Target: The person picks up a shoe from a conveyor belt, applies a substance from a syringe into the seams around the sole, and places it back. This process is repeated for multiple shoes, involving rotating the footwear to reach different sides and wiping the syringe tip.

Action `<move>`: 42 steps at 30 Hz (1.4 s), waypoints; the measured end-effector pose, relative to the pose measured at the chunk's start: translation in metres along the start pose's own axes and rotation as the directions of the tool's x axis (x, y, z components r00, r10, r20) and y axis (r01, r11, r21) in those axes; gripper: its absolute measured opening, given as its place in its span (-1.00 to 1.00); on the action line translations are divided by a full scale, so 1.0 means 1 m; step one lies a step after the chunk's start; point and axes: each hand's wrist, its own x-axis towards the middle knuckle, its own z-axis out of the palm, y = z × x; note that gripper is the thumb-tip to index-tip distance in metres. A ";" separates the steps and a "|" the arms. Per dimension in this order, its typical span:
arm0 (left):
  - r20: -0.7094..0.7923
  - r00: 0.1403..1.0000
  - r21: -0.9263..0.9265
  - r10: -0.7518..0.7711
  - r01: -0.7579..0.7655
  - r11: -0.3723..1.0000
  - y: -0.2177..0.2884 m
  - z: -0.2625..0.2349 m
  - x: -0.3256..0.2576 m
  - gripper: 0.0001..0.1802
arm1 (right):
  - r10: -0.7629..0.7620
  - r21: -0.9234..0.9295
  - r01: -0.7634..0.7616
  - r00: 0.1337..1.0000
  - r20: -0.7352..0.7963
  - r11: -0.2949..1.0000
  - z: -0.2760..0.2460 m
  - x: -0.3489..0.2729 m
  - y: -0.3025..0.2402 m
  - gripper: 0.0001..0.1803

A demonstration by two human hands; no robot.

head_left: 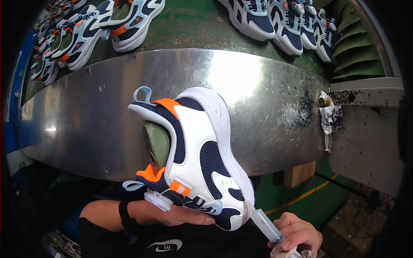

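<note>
A white, navy and orange sneaker (pixel 191 137) is held tilted on its side in front of me, its sole to the right and its toe down toward me. A green shoe last (pixel 157 144) fills its opening. My left hand (pixel 180 215) grips the sneaker from below near the dial and toe; most of its fingers are hidden. In my right hand (pixel 297 232) is a clear plastic syringe (pixel 266 226), fingers closed around its rear end. The syringe's tip meets the sneaker at the edge between upper and sole, close to the toe. Crumpled whitish material (pixel 288 253) shows under the right hand.
A curved metal shelf (pixel 86 124) lies beyond the sneaker. Behind it, a green conveyor (pixel 189 30) carries several similar sneakers (pixel 137 26) at left and others (pixel 249 19) at right. On the right ledge, another syringe (pixel 327 142) lies with stained white wrapping.
</note>
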 end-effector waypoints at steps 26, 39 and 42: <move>-0.475 0.734 -0.043 0.484 -0.569 0.821 0.078 -0.022 -0.023 -0.26 | 0.085 0.090 -0.039 0.803 -0.590 0.995 -0.029 -0.014 0.047 0.20; -0.515 0.312 0.659 0.798 -0.450 0.602 0.138 -0.091 -0.039 -0.59 | -0.132 -0.888 -0.371 0.900 -0.416 0.270 -0.090 -0.024 0.028 -0.82; -0.525 0.174 0.735 0.833 -0.401 0.546 0.147 -0.117 -0.050 -0.35 | -0.190 -0.915 -0.394 0.895 -0.403 0.085 -0.101 -0.024 0.029 -0.86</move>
